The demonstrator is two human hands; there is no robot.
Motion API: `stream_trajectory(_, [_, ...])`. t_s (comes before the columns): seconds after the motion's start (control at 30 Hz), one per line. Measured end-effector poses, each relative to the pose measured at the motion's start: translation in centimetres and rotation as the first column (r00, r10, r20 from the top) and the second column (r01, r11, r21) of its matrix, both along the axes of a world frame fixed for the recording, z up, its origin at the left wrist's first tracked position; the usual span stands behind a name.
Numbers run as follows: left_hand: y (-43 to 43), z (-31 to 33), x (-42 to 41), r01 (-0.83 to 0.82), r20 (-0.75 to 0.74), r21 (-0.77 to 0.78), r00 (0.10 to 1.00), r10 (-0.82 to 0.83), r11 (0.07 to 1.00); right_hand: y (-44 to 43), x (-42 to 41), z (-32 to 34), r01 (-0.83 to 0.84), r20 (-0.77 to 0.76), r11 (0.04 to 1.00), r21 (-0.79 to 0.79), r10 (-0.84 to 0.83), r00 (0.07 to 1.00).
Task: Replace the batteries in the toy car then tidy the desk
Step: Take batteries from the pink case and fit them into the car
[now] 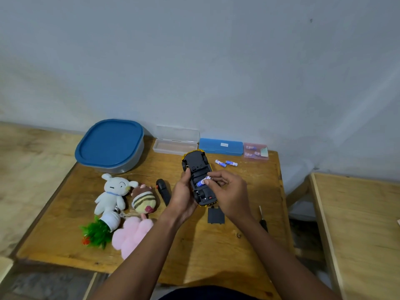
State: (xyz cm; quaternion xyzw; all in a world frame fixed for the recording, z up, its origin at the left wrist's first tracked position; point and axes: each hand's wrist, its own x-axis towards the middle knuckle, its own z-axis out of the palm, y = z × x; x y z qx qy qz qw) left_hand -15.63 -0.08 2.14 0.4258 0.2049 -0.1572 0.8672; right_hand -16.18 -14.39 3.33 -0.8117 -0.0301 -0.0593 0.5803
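The yellow toy car (198,167) lies upside down on the wooden desk (194,245), its black underside up and the battery bay uncovered. My left hand (183,197) grips the car's left side. My right hand (227,191) pinches a blue-and-white battery (202,181) at the bay; the battery is tilted, one end inside. Two more batteries (226,163) lie loose on the desk behind the car. The black battery cover (215,215) rests just in front of the car. A black screwdriver (263,219) lies to the right.
A blue-lidded tub (110,145), an open clear case (176,141), a blue case (220,146) and a pink battery pack (255,150) line the wall. Plush toys (125,198), a toppled fake plant (99,230) and a black remote (163,190) sit left. Another table (357,224) stands right.
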Motion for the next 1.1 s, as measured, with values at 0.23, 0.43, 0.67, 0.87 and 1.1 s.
stream_trajectory(0.23, [0.1, -0.1, 0.5, -0.002, -0.01, 0.004, 1.0, 0.002, 1.0, 0.1, 0.6, -0.1, 0.02, -0.027, 0.999, 0.03, -0.019, 0.999])
stream_trajectory(0.43, [0.3, -0.1, 0.7, -0.009, -0.007, 0.009, 1.0, 0.009, 1.0, 0.4, 0.7, -0.1, 0.031, -0.009, 0.999, 0.019, -0.031, 0.999])
stream_trajectory(0.67, [0.2, 0.1, 1.1, -0.029, -0.032, -0.015, 0.999, 0.029, 0.999, 1.6, 0.4, 0.3, 0.177, 0.142, 0.978, -0.113, -0.161, 0.977])
stream_trajectory(0.87, [0.3, -0.1, 1.0, -0.032, -0.067, -0.037, 0.997, 0.03, 0.999, 1.7, 0.0, -0.7, 0.29, 0.42, 0.895, -0.338, -0.132, 0.898])
stream_trajectory(1.1, [0.6, -0.8, 1.0, -0.075, -0.091, -0.009, 0.993, 0.073, 0.997, 1.2, 0.2, -2.1, 0.287, 0.481, 0.756, -0.589, 0.042, 0.876])
